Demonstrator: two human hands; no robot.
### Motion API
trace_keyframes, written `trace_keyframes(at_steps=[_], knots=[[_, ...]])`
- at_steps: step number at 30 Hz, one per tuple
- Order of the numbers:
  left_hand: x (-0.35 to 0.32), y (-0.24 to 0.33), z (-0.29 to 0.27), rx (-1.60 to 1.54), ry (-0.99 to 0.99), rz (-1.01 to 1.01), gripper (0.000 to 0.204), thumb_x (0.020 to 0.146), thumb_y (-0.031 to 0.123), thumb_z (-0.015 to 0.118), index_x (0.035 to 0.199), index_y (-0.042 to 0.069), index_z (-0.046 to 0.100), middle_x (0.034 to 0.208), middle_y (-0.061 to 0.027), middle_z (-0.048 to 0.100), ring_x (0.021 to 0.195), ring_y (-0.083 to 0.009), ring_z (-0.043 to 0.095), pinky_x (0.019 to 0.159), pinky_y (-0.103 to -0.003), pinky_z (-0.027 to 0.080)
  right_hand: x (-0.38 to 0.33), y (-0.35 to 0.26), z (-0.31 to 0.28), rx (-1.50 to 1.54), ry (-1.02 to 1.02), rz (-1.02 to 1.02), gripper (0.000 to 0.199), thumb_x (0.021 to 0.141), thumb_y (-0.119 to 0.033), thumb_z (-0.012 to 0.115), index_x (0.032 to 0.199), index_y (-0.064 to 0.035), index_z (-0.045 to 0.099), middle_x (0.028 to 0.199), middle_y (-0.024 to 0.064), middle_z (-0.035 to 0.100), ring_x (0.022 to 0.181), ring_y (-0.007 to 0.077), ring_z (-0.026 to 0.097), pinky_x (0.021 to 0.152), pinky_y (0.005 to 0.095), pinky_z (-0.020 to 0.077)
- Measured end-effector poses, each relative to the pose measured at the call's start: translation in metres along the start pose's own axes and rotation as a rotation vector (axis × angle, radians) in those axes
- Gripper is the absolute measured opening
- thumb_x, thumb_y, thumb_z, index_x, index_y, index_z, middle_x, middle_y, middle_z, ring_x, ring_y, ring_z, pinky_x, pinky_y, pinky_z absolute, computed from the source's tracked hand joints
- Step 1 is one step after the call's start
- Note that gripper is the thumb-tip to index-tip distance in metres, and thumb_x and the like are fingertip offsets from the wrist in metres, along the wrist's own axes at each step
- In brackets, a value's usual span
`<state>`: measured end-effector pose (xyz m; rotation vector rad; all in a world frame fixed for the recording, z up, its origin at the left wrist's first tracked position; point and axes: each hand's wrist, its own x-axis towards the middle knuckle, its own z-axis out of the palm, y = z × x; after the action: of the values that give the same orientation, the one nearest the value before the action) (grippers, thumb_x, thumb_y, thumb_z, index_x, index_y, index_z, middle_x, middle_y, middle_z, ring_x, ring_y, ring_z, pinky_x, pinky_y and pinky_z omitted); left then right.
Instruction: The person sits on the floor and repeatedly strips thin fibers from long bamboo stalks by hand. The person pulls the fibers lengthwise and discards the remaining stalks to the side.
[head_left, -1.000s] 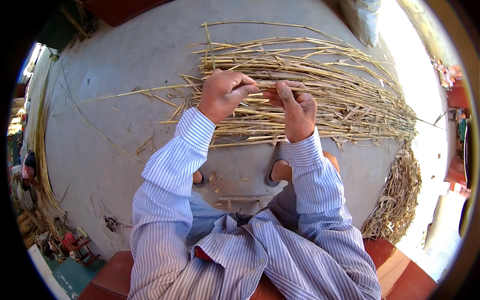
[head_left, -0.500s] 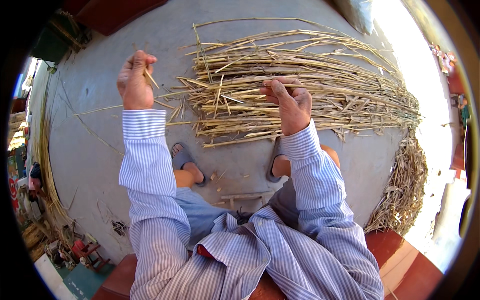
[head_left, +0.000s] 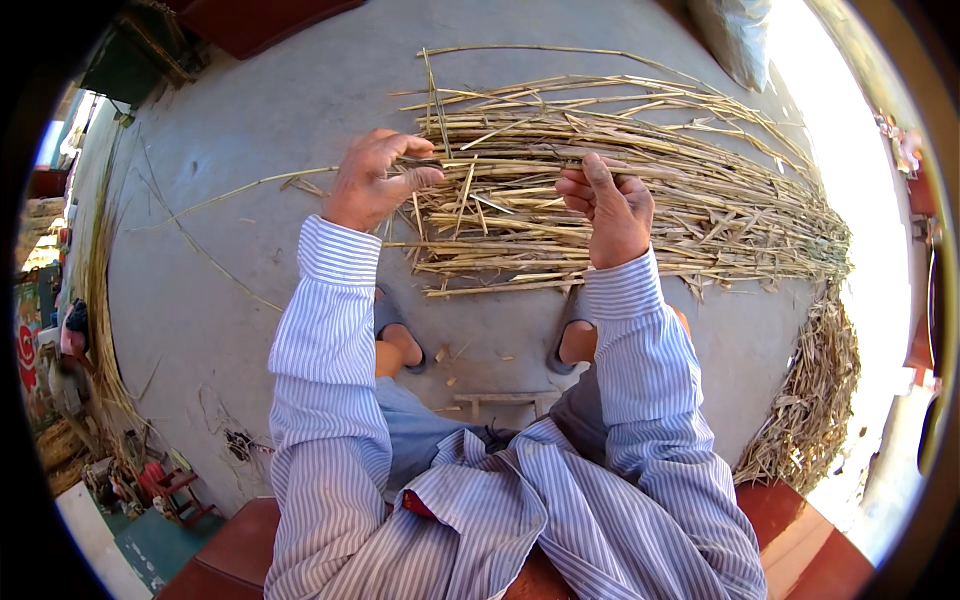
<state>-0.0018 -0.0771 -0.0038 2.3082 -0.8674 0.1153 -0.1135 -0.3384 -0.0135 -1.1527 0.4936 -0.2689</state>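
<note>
A wide layer of dry, straw-coloured stalks [head_left: 680, 180] lies across the grey floor in front of me, cut ends to the left and leafy ends to the right. Over its middle, my right hand [head_left: 612, 205] is closed, pinching a stalk [head_left: 568, 162] between thumb and fingers. My left hand [head_left: 378, 180] hovers by the cut ends with fingers curled. A dark, thin shape shows between its thumb and forefinger, too shaded to name. One long loose stalk [head_left: 245, 187] stretches over the floor left of this hand.
My sandalled feet stand just before the stalks, with a low wooden frame [head_left: 505, 398] between my legs. Dry leaves [head_left: 808, 390] are heaped at the right. Long thin stalks [head_left: 95, 290] line the left side. A pale sack [head_left: 735, 40] stands at the far right.
My left hand has come right toward the right hand, and the short stalk pieces it held no longer show. The right hand stays over the stalks, still pinching. The view has shifted slightly.
</note>
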Motion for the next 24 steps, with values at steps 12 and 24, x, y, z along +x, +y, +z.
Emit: trace_keyframes(at_steps=[12, 24], knots=[[0.005, -0.003, 0.017, -0.641, 0.168, -0.256, 0.016, 0.083, 0.016, 0.073, 0.093, 0.004, 0.069, 0.082, -0.0045, 0.069, 0.075, -0.0143, 0.064, 0.073, -0.028, 0.05, -0.003, -0.004, 0.003, 0.008, -0.022, 0.01, 0.032, 0.089, -0.03, 0.068, 0.097, 0.0007, 0.064, 0.085, 0.0132, 0.07, 0.073, 0.0186, 0.069, 0.063, 0.0259, 0.0554], [0.008, -0.004, 0.022, 0.003, -0.016, 0.035, 0.03, 0.075, 0.034, 0.075, 0.094, 0.01, 0.071, 0.077, -0.0055, 0.066, 0.076, -0.0237, 0.058, 0.073, -0.037, 0.043, -0.002, -0.008, 0.003, 0.011, 0.007, 0.04, 0.032, 0.09, -0.027, 0.067, 0.097, 0.0049, 0.063, 0.084, 0.0155, 0.069, 0.071, 0.0207, 0.069, 0.063, 0.0274, 0.0564]])
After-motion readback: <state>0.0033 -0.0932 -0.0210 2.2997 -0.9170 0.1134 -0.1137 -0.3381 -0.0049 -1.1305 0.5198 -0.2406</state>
